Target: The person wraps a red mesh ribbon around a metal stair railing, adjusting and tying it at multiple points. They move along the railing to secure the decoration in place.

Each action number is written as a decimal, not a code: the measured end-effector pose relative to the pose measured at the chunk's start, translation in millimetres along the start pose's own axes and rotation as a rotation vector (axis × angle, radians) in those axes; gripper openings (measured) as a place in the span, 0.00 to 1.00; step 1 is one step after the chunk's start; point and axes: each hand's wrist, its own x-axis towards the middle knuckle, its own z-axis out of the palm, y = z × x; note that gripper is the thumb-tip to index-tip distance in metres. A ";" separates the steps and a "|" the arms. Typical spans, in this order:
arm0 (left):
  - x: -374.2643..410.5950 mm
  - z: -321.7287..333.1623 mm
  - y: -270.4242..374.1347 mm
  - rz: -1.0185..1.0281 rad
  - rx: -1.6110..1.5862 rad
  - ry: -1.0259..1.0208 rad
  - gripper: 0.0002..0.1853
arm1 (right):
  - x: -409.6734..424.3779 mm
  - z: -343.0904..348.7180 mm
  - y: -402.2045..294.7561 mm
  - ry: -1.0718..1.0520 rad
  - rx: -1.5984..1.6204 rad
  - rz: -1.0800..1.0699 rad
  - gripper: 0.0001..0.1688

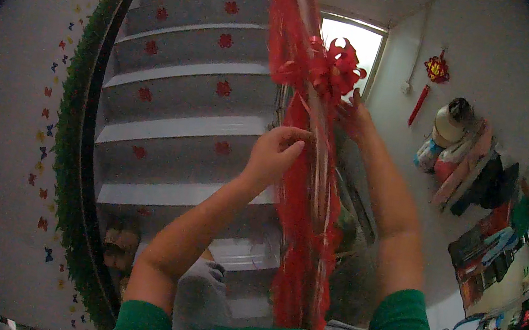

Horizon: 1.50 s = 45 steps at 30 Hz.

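Note:
A long stair handrail wrapped in red gauzy fabric (304, 260) runs from the top of the view down to my waist. My left hand (278, 154) is at its left side, thumb and forefinger near the red fabric; whether they pinch anything is unclear. On the far side, my right hand (353, 116) is raised with fingers apart, just below a red ribbon bow (342, 70) on the rail. Part of the right hand is hidden behind the rail and fabric.
White stairs (190, 120) with red decorations on the risers rise at left, edged by green artificial grass trim (72, 140). Clothes and a hat (450, 122) hang on the right wall near a red hanging ornament (437, 70). A bright window (356, 39) stands behind the bow.

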 end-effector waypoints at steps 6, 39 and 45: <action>29.1 -31.9 -14.8 0.089 0.196 0.211 0.19 | 22.2 63.0 -27.0 -0.009 -0.181 -0.660 0.35; -0.9 1.2 -28.5 0.334 0.363 0.329 0.28 | -133.0 35.1 30.6 0.202 -1.275 -0.901 0.31; -48.9 10.2 -16.3 0.228 0.328 0.287 0.27 | -227.2 28.3 76.2 0.218 -1.609 -0.708 0.45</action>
